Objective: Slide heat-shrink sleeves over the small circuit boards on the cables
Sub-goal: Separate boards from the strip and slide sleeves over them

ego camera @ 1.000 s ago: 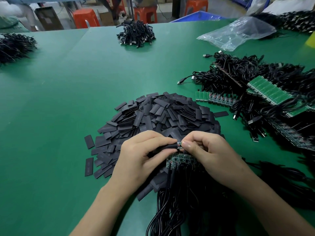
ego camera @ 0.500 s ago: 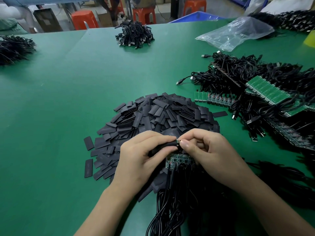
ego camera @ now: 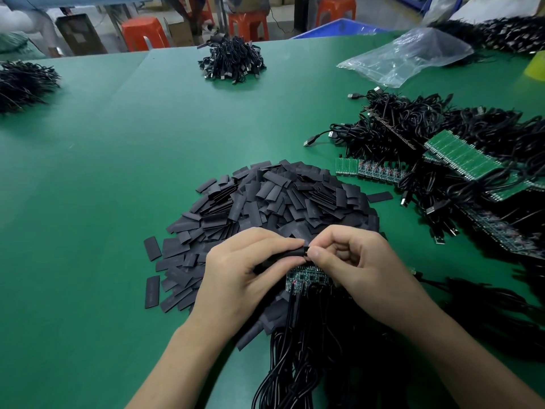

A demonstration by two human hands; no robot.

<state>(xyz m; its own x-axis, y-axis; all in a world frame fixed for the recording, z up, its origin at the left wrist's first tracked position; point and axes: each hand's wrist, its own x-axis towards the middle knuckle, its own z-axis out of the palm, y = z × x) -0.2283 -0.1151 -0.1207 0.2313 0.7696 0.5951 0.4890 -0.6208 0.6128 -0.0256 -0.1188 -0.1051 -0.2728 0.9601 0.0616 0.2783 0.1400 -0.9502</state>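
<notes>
both hands (ego camera: 306,261) meeting: left hand (ego camera: 241,273) gripping sleeve (ego camera: 283,256), right hand (ego camera: 354,267) pinching board end, steadying for sliding; board strip (ego camera: 306,276) just beneath.

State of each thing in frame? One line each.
left hand: grips a black sleeve
right hand: pinches at the sleeve's end
black sleeve: held between both hands
board strip: unsleeved, beneath the hands
sleeve pile: loose, flattened
plastic bag: crumpled, lying down
</notes>
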